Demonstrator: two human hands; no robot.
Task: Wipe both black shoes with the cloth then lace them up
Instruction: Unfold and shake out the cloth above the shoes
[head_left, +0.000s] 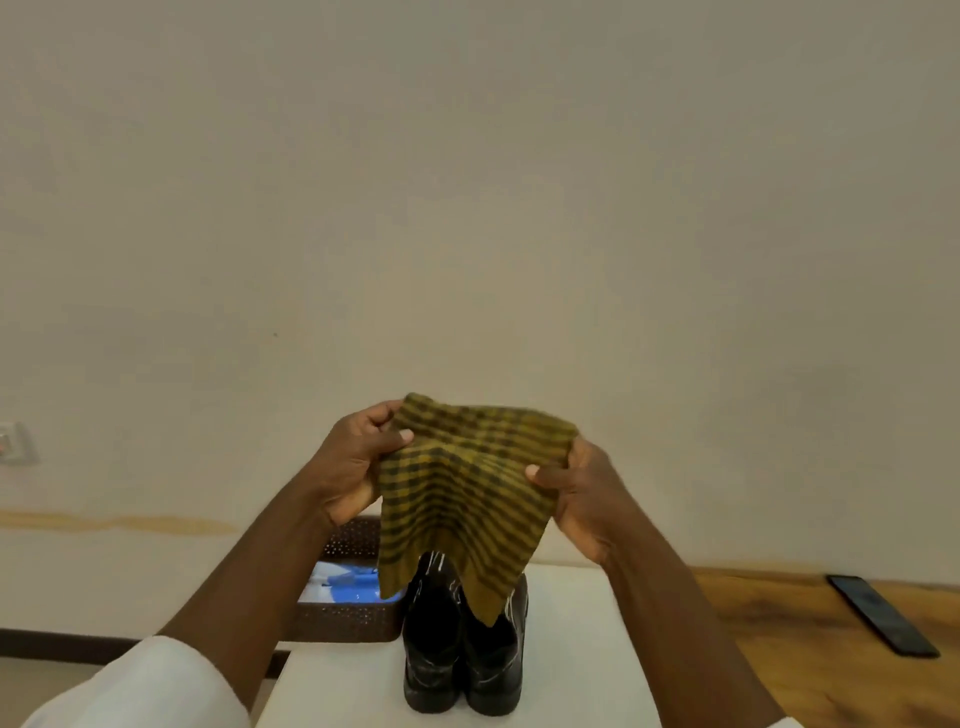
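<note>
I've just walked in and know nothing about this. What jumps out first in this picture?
First, the yellow-and-black checked cloth, held spread in mid-air at the centre, the left hand and right hand pinching its upper corners. Right below it a pair of black shoes stands side by side on a white table. A brown basket sits left of the shoes, and a dark phone lies far right.

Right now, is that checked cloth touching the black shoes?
Cannot tell. In the head view the cloth, held up by both hands, hangs with its lower tip overlapping the black shoes, but one view cannot show contact or gap.
</note>
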